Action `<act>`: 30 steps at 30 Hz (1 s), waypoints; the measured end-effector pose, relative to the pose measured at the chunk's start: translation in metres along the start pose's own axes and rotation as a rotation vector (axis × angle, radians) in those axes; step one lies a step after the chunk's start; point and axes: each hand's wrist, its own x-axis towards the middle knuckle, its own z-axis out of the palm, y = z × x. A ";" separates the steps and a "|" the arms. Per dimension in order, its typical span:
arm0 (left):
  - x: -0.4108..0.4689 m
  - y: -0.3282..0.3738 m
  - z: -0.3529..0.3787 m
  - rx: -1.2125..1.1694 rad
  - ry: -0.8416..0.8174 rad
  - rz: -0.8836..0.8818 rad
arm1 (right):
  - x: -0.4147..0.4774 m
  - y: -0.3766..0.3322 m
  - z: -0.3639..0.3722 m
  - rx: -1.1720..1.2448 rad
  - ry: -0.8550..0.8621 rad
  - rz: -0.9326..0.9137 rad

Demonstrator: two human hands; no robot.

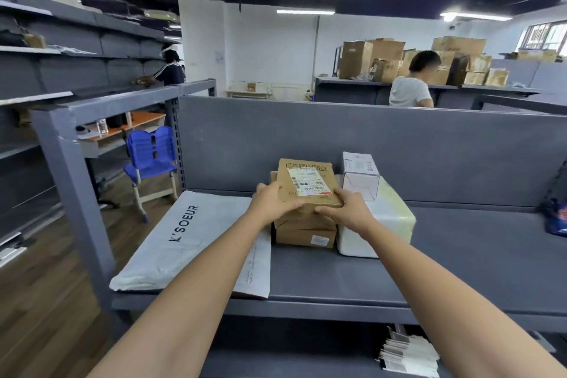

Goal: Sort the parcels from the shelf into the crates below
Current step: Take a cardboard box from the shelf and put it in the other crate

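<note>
A brown cardboard parcel (307,182) with a white shipping label lies on top of a stack of brown boxes (305,235) on the grey shelf (445,255). My left hand (273,201) grips its near left corner, fingers curled over the edge. My right hand (348,209) holds its near right corner, thumb along the front edge. A large white wrapped parcel (389,218) sits to the right of the stack, with a small white box (360,175) on top. A grey "K'SOEUR" mailer bag (181,239) lies flat at the left. No crates are in view.
The shelf's grey back panel (368,144) rises behind the parcels. A dark blue bag (557,209) sits at the right edge. White paper packets (409,356) lie on the lower shelf. A blue chair (152,159) stands at the left. Two people work in the background.
</note>
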 end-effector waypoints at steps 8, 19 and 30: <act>-0.037 0.005 -0.007 0.025 0.057 -0.025 | -0.045 -0.015 -0.001 0.113 0.011 -0.027; -0.185 -0.006 -0.017 -0.008 0.082 -0.066 | -0.162 -0.007 0.023 0.380 -0.009 0.178; -0.394 -0.076 -0.007 -0.009 0.162 -0.357 | -0.336 -0.006 0.114 0.284 -0.104 0.243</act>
